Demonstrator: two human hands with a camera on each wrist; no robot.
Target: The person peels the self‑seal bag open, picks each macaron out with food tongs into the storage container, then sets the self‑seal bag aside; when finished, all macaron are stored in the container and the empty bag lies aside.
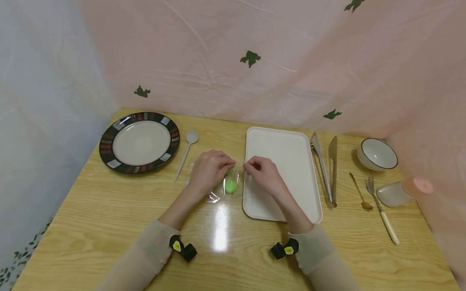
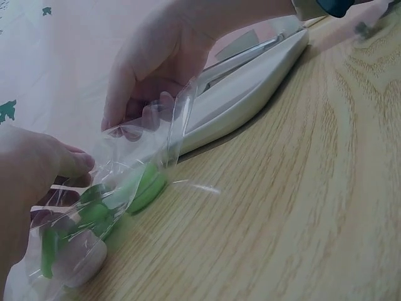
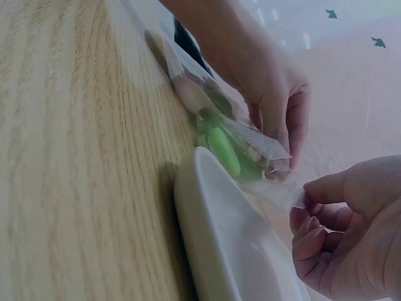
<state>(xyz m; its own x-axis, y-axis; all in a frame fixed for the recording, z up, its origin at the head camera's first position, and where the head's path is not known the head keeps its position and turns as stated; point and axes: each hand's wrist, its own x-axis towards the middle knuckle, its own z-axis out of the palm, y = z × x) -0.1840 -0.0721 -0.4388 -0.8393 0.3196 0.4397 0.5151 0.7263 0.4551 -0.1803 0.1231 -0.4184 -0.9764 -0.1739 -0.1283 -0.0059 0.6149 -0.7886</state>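
Observation:
A clear plastic bag (image 1: 215, 196) lies on the table with several light green pieces (image 1: 230, 186) inside. Among them a pale, rounded piece (image 2: 81, 260) shows in the left wrist view; what the pieces are, I cannot tell. My left hand (image 1: 210, 171) is over the bag and pinches its upper part between thumb and fingers. Above the left edge of a white tray (image 1: 278, 139), my right hand (image 1: 266, 173) pinches the end of the bag with thumb and forefinger. In the right wrist view the clear film (image 3: 272, 191) stretches between both hands.
To the left sit a dark-rimmed plate (image 1: 142, 142) and a light spoon (image 1: 191, 136). Right of the tray lie tongs (image 1: 322, 169), a knife (image 1: 333, 151), a small spoon (image 1: 367, 206) and a fork (image 1: 387, 226). A bowl (image 1: 376, 154) and a pink-capped jar (image 1: 393, 195) are farther right.

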